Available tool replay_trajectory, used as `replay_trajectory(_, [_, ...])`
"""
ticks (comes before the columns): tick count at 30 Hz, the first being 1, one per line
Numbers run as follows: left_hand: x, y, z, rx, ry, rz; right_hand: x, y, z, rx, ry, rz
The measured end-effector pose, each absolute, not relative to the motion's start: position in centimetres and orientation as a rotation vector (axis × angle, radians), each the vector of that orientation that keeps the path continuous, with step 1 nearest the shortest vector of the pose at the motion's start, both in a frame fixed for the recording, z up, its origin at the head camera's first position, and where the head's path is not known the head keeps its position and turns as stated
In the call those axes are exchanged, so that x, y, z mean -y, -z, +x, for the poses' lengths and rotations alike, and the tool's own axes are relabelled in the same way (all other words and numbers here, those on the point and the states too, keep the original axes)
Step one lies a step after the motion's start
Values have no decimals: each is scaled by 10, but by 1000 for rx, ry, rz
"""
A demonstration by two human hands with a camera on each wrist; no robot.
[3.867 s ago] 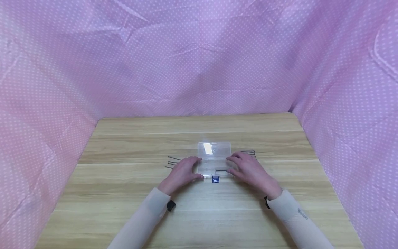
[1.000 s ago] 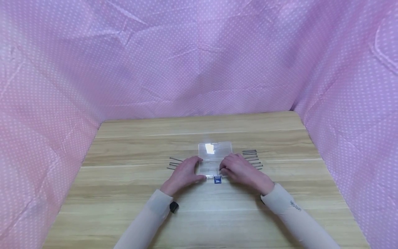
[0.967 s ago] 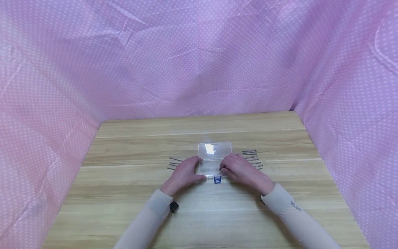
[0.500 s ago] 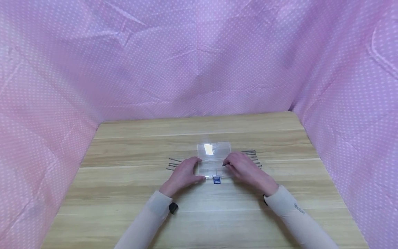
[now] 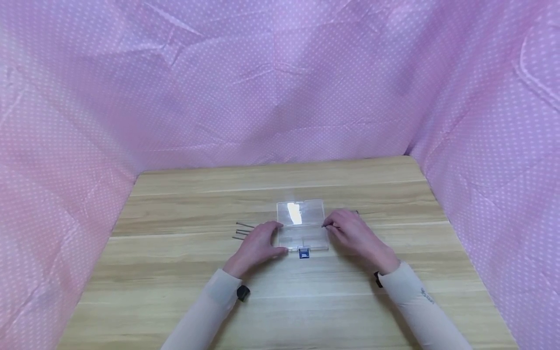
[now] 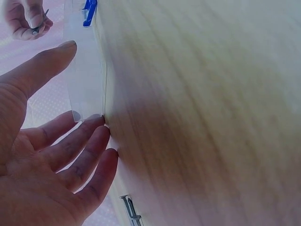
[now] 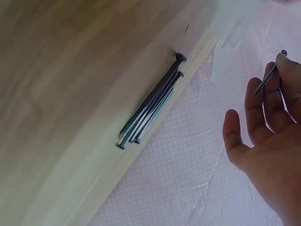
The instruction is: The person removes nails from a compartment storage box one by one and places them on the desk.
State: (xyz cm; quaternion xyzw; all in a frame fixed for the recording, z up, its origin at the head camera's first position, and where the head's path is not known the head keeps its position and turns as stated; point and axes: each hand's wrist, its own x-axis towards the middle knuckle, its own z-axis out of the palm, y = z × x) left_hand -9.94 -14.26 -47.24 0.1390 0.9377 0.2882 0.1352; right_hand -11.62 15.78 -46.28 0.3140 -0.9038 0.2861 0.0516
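Note:
A clear plastic box lies with its lid folded back on the table, a blue latch at its front. My left hand holds the box's left end, thumb at the front edge and fingers at the side and rear corner. Just beyond the box's right side, my right hand pinches a grey nail between thumb and fingers. The nail's pointed end and head both show in the right wrist view; the head view mostly hides it behind the fingers.
Several loose nails lie side by side to the right of the box, mostly hidden by my right hand in the head view. More nails lie left of my left hand. Pink dotted cloth surrounds the wooden table.
My right hand has drawn back from inside the box to past its right side, with the nail in its fingers. My left hand stays at the box's left end.

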Motion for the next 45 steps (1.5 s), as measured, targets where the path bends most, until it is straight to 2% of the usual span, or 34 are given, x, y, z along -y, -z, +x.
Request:
replay_trajectory(27, [143, 472, -99, -2714, -841, 411, -185, 460, -150, 2651, -860, 937])
replay_trajectory(45, [142, 471, -97, -2713, -852, 423, -196, 463, -175, 2921, -791, 839])
